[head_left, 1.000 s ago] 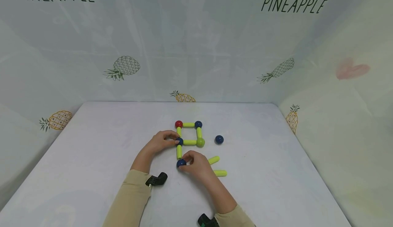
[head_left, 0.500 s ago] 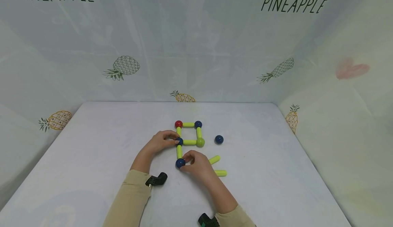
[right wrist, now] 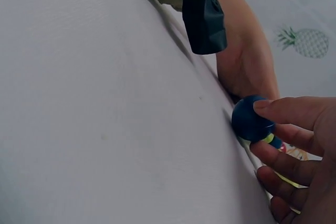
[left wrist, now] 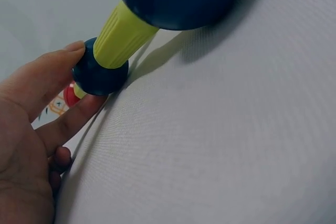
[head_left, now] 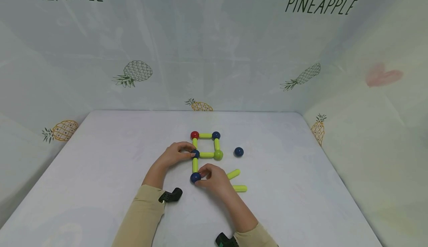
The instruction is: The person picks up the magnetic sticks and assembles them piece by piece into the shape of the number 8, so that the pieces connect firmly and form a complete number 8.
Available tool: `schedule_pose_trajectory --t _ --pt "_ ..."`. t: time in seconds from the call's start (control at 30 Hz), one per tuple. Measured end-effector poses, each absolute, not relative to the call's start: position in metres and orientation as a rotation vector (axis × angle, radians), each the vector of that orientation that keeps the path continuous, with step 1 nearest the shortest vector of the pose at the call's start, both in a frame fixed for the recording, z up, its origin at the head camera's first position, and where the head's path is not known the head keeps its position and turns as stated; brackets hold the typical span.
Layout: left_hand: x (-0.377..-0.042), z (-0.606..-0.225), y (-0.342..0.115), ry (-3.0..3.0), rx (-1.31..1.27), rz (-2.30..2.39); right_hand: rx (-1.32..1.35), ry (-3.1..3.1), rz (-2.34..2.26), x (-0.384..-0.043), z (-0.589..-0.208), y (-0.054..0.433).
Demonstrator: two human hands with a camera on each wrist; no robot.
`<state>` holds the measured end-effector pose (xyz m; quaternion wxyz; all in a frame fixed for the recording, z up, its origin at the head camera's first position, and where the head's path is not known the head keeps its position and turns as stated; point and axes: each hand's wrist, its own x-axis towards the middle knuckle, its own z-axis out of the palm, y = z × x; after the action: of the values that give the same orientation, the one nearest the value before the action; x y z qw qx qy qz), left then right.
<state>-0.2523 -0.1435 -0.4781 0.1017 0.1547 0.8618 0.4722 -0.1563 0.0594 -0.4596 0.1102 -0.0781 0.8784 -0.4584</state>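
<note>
A square of yellow-green rods and balls lies on the white table, with a red ball, a blue ball and a green ball at three corners. My left hand pinches the blue ball at its near left corner between thumb and fingers. From that ball a rod runs toward me and meets another blue ball. My right hand pinches this nearer ball, thumb on one side and fingers on the other, as the right wrist view shows.
A loose blue ball sits right of the square. Two loose rods, an upper rod and a lower rod, lie beside my right hand, partly hidden by it. A pineapple-print cloth hangs behind the table.
The near blue ball has shifted slightly left and up in my right hand, coming into line with the end of the rod. My left hand has stayed in place.
</note>
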Motion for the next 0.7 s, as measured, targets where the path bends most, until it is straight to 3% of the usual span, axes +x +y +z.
schedule_pose_trajectory --t 0.7 --pt "-0.252 -0.479 -0.143 2.574 0.442 1.370 -0.180 2.623 -1.335 -0.162 -0.451 0.073"
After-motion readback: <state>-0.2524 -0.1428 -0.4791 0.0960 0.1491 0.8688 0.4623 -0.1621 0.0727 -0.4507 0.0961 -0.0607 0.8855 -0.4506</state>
